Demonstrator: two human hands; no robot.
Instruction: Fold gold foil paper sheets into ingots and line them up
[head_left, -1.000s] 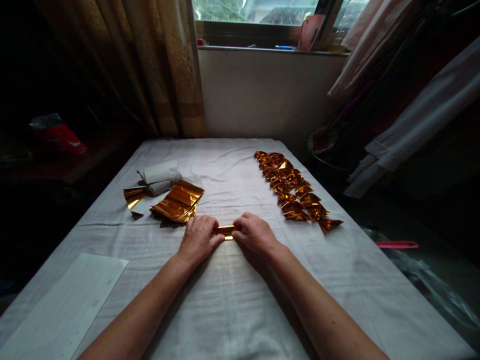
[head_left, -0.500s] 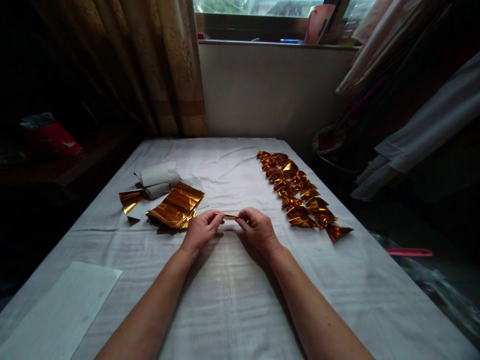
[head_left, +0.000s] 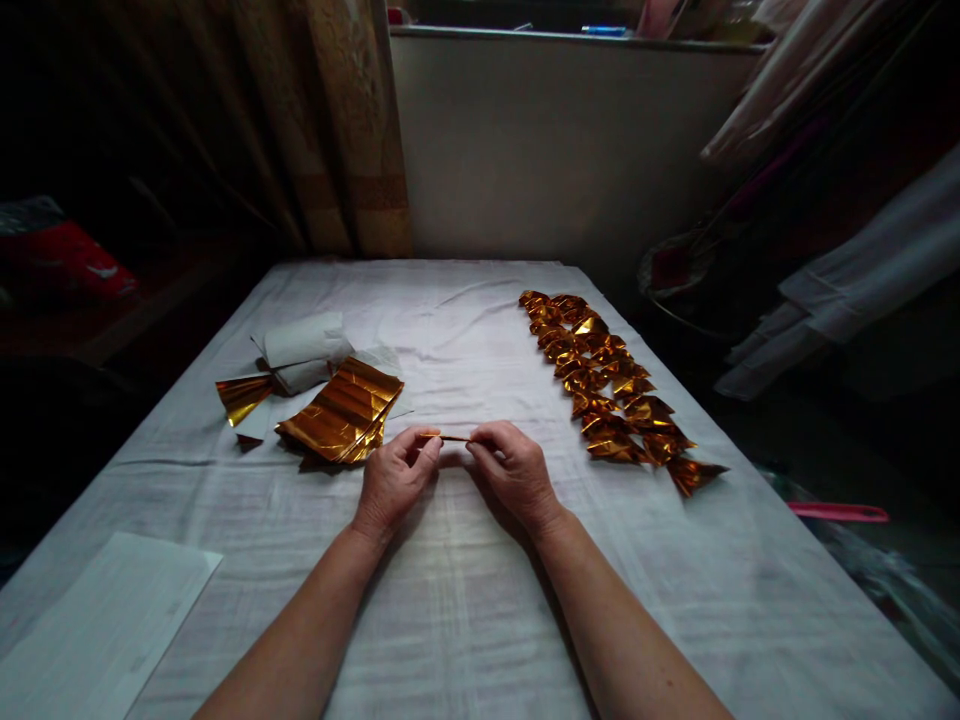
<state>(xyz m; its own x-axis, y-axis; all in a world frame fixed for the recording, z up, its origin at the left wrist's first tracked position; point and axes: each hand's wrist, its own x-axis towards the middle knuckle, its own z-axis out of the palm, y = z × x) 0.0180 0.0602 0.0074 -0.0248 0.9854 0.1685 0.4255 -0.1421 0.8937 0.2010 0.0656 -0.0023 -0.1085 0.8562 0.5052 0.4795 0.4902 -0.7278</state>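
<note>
My left hand [head_left: 394, 482] and my right hand [head_left: 512, 470] pinch the two ends of a narrow folded strip of gold foil [head_left: 452, 437], held edge-on just above the white cloth [head_left: 465, 600]. Both hands are closed on it, fingertips close together. A stack of flat gold foil sheets [head_left: 341, 412] lies just left of my left hand. To the right of my right hand runs a long row of several folded gold foil pieces [head_left: 611, 390].
A white paper roll [head_left: 302, 348] and a loose gold scrap [head_left: 240, 395] lie behind the stack. A white sheet [head_left: 105, 625] sits at the near left corner. Curtains and a wall stand behind; a pink item [head_left: 836, 512] lies off the table's right edge.
The foil strip was pressed flat on the cloth between my hands; now it is lifted and held edge-on by both pinches. The camera has tilted downward slightly.
</note>
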